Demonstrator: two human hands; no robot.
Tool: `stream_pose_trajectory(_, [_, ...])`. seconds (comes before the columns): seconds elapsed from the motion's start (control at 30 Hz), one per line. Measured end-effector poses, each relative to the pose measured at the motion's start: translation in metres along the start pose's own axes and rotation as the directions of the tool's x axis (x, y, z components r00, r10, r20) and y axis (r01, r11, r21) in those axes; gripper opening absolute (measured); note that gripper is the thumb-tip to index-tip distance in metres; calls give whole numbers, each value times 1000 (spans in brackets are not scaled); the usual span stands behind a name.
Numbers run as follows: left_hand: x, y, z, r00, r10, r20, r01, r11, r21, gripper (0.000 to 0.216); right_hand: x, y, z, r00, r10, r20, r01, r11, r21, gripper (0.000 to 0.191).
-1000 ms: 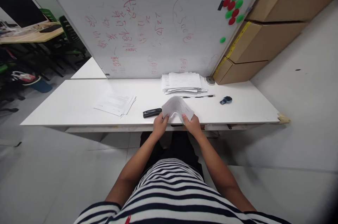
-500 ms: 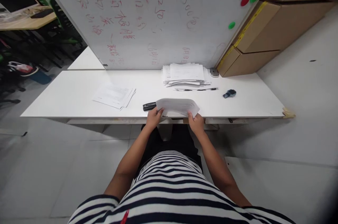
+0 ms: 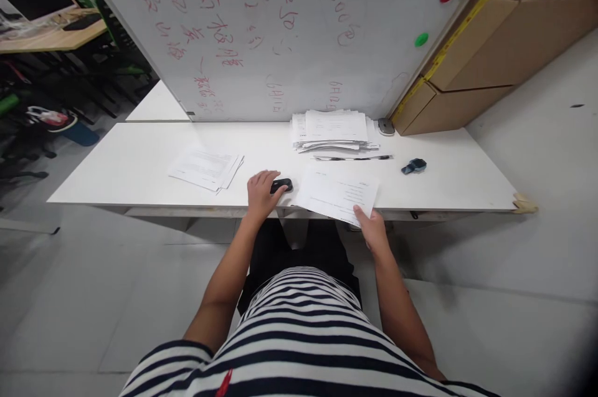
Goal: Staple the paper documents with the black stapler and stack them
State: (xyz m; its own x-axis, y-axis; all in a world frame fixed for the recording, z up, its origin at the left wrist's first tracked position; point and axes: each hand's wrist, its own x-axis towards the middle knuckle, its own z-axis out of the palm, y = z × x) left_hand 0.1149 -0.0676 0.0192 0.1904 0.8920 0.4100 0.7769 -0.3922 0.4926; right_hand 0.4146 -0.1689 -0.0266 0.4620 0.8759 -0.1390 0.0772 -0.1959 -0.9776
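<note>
My left hand (image 3: 262, 194) is closed around a black stapler (image 3: 283, 185) on the desk, thumb on the near side and fingers on the far side. Part of the stapler is hidden under the palm. Between thumb and fingers, my right hand (image 3: 372, 227) pinches the near right corner of printed paper sheets (image 3: 337, 193). The sheets tilt over the desk's front edge, just right of the stapler; how many there are I cannot tell. Further left, a few loose printed sheets (image 3: 205, 167) lie fanned on the desk.
A thick paper stack (image 3: 335, 128) stands against the whiteboard (image 3: 261, 23), a thin pen-like strip (image 3: 354, 158) before it. To the right on the white desk (image 3: 140, 160) lies a small dark blue object (image 3: 413, 166). Cardboard boxes (image 3: 471, 42) rise at the back right.
My left hand has let go of the paper, moved left and taken hold of the stapler. My right hand has shifted right with the sheets, which now lie flatter.
</note>
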Motion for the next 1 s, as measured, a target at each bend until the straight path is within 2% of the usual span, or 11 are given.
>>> stream_pose_trajectory(0.1, [11, -15, -1, 974, -51, 220, 15, 987, 161, 47, 1, 5, -6, 995, 94, 33, -97, 992, 76, 54])
stream_pose_trajectory(0.17, [15, -20, 1, 947, -104, 304, 46, 980, 192, 40, 0, 3, -5, 990, 131, 58, -137, 985, 105, 52])
stream_pose_trajectory(0.43, [23, -21, -5, 893, -184, 412, 125, 978, 167, 37, -5, -10, 6, 969, 211, 127, -226, 968, 112, 52])
stream_pose_trajectory(0.8, [21, -25, -6, 888, -96, 450, 53, 993, 109, 35, -1, -1, 24, 954, 205, 218, -227, 971, 80, 50])
stream_pose_trajectory(0.93, [20, -28, -11, 872, -77, 483, 43, 996, 81, 33, 1, 0, 31, 950, 191, 248, -214, 974, 71, 51])
stream_pose_trajectory(1.0, [23, -32, -21, 842, -48, 538, 63, 998, -9, 39, 3, -2, 34, 952, 175, 250, -201, 976, 79, 51])
